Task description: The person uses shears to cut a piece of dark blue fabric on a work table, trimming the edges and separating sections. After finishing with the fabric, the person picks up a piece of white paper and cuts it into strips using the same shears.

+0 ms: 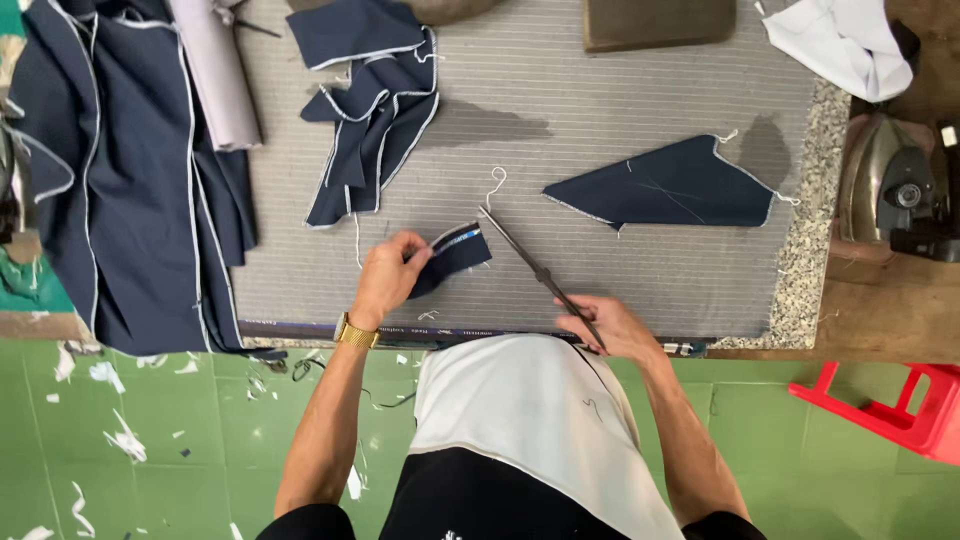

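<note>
At far left of the counter (640, 300), a large navy garment with white-edged seams (140, 180) hangs over the edge, a rolled grey cloth (215, 75) beside it. Next right, a heap of navy offcuts (375, 110) lies on the grey ribbed pad. Left hand (388, 275): fingers (415, 245) closed in a pinch on a small navy fabric piece (455, 255), holding it down flat on the pad near the front edge. Right hand (612, 325): fingers wrapped shut around the handles of long scissors (535, 268); blades appear closed or nearly so, tip touching or just beside the small piece's upper right corner. Judgement: trimming step in hand, cut about to start or just finished; cannot tell which. Next move would call for the piece kept taut and the blades lined up with the edge. Further right, a triangular navy panel (670, 185) lies flat, well apart. An iron (895, 185) sits at far right, a red stool (890, 405) below.
</note>
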